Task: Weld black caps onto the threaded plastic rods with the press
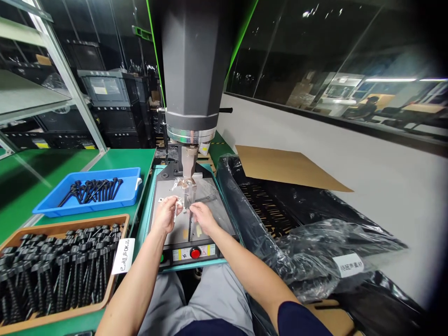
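Below the metal horn of a grey press, a small metal fixture stands on the machine's grey plate. My left hand is left of the fixture, its fingers closed on a small clear piece. Just right of the fixture's front, my right hand has its fingers pinched at the upper end of a thin black rod, which extends toward the plate's front edge. Whether the rod touches the fixture cannot be made out.
A blue tray of black parts and a brown crate of black ribbed parts stand left. A red button is on the machine's front. Black plastic wrapping and cardboard lie right.
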